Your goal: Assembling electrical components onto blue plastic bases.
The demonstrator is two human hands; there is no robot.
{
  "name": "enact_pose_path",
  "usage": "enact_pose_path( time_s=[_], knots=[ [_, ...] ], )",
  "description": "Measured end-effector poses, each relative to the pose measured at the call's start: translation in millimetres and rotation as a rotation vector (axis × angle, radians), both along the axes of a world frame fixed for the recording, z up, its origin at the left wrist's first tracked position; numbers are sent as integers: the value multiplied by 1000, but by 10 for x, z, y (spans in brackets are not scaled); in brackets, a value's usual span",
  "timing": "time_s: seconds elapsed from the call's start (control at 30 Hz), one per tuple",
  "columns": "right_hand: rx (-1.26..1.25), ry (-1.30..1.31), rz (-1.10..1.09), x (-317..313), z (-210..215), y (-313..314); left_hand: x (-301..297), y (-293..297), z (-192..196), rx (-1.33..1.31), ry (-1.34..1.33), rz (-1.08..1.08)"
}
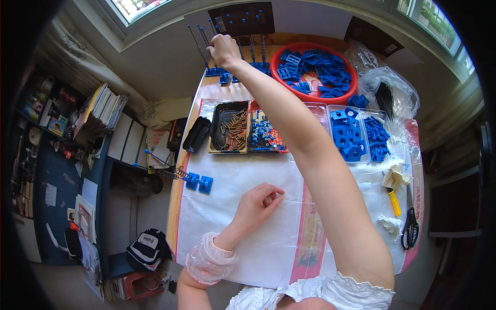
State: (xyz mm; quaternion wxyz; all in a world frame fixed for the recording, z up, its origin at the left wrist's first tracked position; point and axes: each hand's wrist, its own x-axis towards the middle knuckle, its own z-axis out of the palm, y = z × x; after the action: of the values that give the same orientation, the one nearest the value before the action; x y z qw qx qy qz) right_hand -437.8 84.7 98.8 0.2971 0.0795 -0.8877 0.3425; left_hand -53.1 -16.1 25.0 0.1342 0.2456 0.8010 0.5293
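Observation:
My right hand (226, 50) reaches to the far left of the table, its fingers closed round a thin rod with a blue tip that shows above them. Around it stand several upright rods with coil springs (262, 47) on blue plastic bases (213, 72). A blue base (224, 78) sits just below this hand. My left hand (257, 204) rests on the plastic-covered table, fingers curled in with nothing visible in them. To its left, a rod-and-spring piece with two blue base plates (205, 185) lies on its side over the table's left edge.
Beyond my left hand stand a black tray of brass-coloured screws (233, 129), a tray of small blue and metal parts (264, 135) and clear boxes of blue pieces (347, 135). A red basin (353, 85) holds blue plates. Scissors (411, 230) and a yellow-handled tool (394, 202) lie right.

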Motion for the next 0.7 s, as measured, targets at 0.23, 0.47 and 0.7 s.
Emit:
enact_pose_path(
  time_s=[0.23, 0.47, 0.7],
  knots=[
    [34, -80, -97, 10, -6, -2, -5, -3, 14, -24, -11, 3],
    [92, -106, -128, -47, 36, 23, -13, 3, 20, -10, -12, 2],
    [48, -193, -95, -62, 28, -7, -9, -1, 24, -12, -6, 2]
  ],
)
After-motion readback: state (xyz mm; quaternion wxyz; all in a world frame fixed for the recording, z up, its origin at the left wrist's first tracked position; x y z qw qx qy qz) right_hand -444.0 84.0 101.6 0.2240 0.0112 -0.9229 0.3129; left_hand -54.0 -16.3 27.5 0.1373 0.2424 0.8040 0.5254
